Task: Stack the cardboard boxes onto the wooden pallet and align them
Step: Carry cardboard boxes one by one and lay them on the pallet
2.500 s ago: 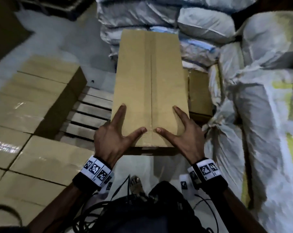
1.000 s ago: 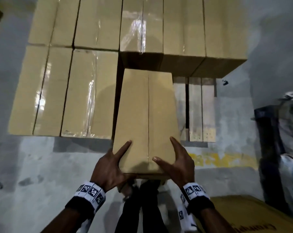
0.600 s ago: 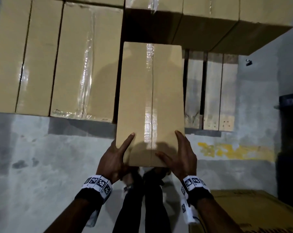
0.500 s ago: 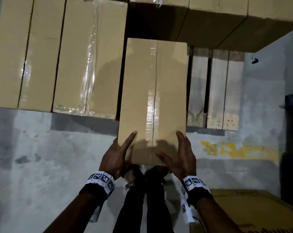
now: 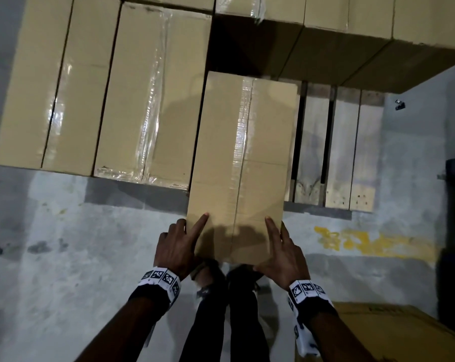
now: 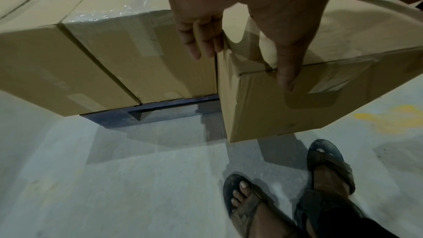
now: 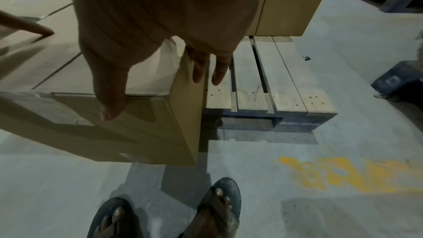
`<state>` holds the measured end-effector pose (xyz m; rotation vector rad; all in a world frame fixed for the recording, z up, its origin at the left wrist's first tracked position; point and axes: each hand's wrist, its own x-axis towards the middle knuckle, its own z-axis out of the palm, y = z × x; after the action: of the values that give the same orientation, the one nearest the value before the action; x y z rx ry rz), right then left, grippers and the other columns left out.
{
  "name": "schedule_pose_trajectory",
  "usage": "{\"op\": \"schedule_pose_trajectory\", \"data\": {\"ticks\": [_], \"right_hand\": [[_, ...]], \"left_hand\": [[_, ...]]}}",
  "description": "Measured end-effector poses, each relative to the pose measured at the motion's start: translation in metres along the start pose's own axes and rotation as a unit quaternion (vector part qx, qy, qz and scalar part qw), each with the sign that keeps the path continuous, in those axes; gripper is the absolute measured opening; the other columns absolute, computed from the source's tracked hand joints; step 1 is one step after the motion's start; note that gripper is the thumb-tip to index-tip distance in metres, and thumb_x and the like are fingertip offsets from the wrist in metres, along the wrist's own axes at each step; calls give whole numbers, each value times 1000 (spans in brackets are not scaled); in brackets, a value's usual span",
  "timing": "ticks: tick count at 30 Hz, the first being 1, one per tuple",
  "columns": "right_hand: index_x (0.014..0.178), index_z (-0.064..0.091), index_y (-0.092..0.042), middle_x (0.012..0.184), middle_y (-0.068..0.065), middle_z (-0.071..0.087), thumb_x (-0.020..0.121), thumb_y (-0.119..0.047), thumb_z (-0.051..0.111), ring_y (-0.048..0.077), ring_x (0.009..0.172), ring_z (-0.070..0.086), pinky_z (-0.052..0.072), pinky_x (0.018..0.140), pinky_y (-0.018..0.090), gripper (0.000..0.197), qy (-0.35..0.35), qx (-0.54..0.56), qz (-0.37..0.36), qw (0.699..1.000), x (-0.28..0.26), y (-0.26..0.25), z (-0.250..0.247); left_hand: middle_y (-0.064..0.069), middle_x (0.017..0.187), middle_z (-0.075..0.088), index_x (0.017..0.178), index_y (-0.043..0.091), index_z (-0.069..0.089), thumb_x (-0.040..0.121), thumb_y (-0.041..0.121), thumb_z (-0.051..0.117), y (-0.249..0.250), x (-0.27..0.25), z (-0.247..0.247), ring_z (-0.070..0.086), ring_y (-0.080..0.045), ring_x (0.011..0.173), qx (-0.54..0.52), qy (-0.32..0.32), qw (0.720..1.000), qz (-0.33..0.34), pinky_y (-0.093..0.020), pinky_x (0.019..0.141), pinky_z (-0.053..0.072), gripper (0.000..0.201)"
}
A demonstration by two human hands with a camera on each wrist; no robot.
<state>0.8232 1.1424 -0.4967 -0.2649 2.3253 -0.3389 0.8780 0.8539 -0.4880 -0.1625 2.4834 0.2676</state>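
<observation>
I hold a long taped cardboard box (image 5: 239, 158) by its near end. My left hand (image 5: 179, 246) grips the left near corner, index finger on top and the other fingers down the side. My right hand (image 5: 281, 252) grips the right near corner the same way. In the left wrist view the thumb of my left hand (image 6: 251, 15) lies over the end face of the box (image 6: 297, 100). The box's far part lies over the wooden pallet (image 5: 338, 152), close beside the stacked boxes (image 5: 103, 87). Its near end overhangs the floor. My right hand (image 7: 160, 24) and the bare pallet slats (image 7: 274, 88) show in the right wrist view.
A taller stack of boxes (image 5: 351, 48) stands at the back of the pallet. Another carton (image 5: 391, 335) lies at the lower right. My sandalled feet (image 6: 251, 205) stand just before the box, near a yellow floor mark (image 5: 364, 244). A dark object (image 7: 398, 80) sits to the right.
I have turned from the pile of sacks to the pallet with the box in both hands. The box has moved forward over the slats and slightly lower.
</observation>
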Motion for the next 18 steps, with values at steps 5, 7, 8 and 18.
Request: {"op": "schedule_pose_trajectory", "data": {"ticks": [5,7,8,18], "right_hand": [[160,-13,-45,170,13,16,68,-53,88,38,131,55,51,102,44,137,9,1,6,1000,8,1,-10],[160,-15,-46,169,13,18,68,-56,87,38,132,54,49,103,45,137,10,-10,6,1000,13,1,-16],[159,-16,-46,169,14,20,68,-58,85,38,132,54,49,103,45,137,12,-14,5,1000,16,0,-19],[157,-21,-47,171,11,12,67,-55,88,32,150,34,40,113,48,141,10,-12,9,1000,55,-8,-54]], "left_hand": [[-17,162,32,158,37,34,48,66,91,-3,8,-3,40,-44,138,57,51,997,19,-61,97,45,127],[-15,169,19,159,40,31,50,70,88,-5,15,-7,28,-44,148,59,55,997,19,-66,106,38,126],[-14,170,14,159,43,28,51,74,86,-6,19,-10,24,-43,150,60,54,997,17,-67,109,35,126],[-11,173,-2,163,45,3,58,86,74,-14,63,-34,10,-39,158,80,70,994,33,-70,118,16,133]]}}
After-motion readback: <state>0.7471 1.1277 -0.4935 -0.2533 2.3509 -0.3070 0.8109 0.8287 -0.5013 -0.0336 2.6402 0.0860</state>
